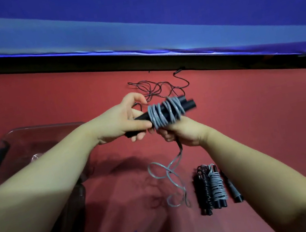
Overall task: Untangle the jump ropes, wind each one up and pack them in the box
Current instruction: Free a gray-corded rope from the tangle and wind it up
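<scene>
Grey jump rope [166, 113] between hands, left [122, 120] gripping handles, right [179, 133] beneath coils

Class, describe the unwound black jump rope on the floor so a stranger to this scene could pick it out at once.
Find the blue banner across the top, then the red floor below it. Near the banner's lower edge, beyond the left hand, lies the black rope. Unlike the held grey rope and the wound bundles by the right forearm, it sprawls in thin loose loops.
</scene>
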Demonstrator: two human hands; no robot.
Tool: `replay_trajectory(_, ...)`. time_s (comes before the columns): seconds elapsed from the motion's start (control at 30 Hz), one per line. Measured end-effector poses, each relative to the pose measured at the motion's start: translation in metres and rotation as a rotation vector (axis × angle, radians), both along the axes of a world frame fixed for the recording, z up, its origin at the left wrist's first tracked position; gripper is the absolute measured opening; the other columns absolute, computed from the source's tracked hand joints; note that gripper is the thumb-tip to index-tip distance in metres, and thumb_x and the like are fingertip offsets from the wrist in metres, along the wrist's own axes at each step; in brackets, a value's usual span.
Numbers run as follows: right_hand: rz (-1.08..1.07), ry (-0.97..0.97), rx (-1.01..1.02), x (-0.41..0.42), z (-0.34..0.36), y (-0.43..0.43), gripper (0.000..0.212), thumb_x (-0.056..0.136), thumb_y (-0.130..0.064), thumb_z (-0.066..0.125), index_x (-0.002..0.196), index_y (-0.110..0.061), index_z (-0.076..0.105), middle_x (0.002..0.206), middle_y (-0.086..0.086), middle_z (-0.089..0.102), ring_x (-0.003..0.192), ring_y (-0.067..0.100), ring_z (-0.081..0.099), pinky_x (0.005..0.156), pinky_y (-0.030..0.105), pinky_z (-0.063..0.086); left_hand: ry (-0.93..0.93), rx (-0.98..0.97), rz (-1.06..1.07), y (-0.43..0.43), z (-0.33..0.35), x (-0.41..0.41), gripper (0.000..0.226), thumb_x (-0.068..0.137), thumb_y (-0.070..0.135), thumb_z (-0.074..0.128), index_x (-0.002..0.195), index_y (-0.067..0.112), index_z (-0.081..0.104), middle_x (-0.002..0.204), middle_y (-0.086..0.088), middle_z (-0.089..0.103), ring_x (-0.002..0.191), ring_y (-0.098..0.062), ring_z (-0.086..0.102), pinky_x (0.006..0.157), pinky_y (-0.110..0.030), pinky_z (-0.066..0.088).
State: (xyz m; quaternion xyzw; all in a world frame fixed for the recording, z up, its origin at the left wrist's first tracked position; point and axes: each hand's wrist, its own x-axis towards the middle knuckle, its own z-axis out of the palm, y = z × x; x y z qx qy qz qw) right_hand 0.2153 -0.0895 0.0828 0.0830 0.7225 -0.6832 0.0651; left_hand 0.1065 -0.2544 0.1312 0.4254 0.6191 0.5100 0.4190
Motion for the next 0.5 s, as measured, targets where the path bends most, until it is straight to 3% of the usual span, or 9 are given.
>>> replay_trajectory(0.07, -0.073, 0.060, -0.236, -0.007, 0.004, -0.006, 0.018, 0.083, -0.014, 0.047, 0.100, -0.008, 0.047, 0.063, -0.007, 0.042, 0.043, 0.000, 0.023, 0.041, 0.012, 0.021, -0.114, 0.111, 0.215, 0.005, -0.007, -0.001, 0.041, 0.088, -0.006, 0.053, 0.110, 0.023, 0.035, 0.062, -0.007, 0.065, 0.045, -0.013, 0.053, 0.041, -0.020, 0.043)
replay_trajectory(0.17, -0.175, 0.129, -0.338, -0.015, 0.009, -0.009, 0.019, 0.082, -0.021, 0.051, 0.100, -0.019, 0.052, 0.073, -0.004, 0.042, 0.045, 0.002, 0.022, 0.045, 0.017, 0.013, -0.141, 0.125, 0.453, 0.017, -0.017, -0.005, 0.043, 0.088, 0.000, 0.060, 0.116, 0.015, 0.032, 0.069, -0.010, 0.066, 0.046, -0.014, 0.054, 0.042, -0.022, 0.043)
replay_trajectory(0.3, -0.452, 0.087, -0.189, -0.023, 0.013, -0.020, 0.027, 0.092, -0.044, 0.050, 0.077, -0.022, 0.050, 0.055, -0.011, 0.038, 0.040, 0.003, 0.020, 0.041, 0.017, 0.014, 0.105, 0.039, 0.474, 0.027, -0.025, -0.001, 0.043, 0.087, 0.005, 0.065, 0.108, 0.012, 0.028, 0.073, -0.013, 0.063, 0.046, -0.012, 0.054, 0.045, -0.024, 0.046)
replay_trajectory(0.43, -0.464, 0.095, 0.046, -0.022, 0.014, -0.024, 0.042, 0.093, -0.037, 0.054, 0.052, -0.025, 0.055, 0.042, -0.016, 0.035, 0.039, 0.002, 0.023, 0.042, 0.018, 0.019, 0.311, -0.133, 0.377, 0.024, -0.035, -0.002, 0.040, 0.088, 0.024, 0.065, 0.104, 0.011, 0.030, 0.079, -0.009, 0.059, 0.063, -0.016, 0.053, 0.060, -0.029, 0.045)
replay_trajectory(0.5, -0.389, 0.108, 0.157, -0.018, 0.017, -0.021, 0.034, 0.095, -0.030, 0.052, 0.062, -0.026, 0.060, 0.039, -0.017, 0.041, 0.037, -0.001, 0.032, 0.045, 0.013, 0.024, 0.358, -0.253, 0.258, 0.014, -0.035, -0.011, 0.047, 0.083, 0.036, 0.068, 0.107, 0.014, 0.033, 0.084, -0.003, 0.057, 0.073, -0.013, 0.050, 0.070, -0.028, 0.041)
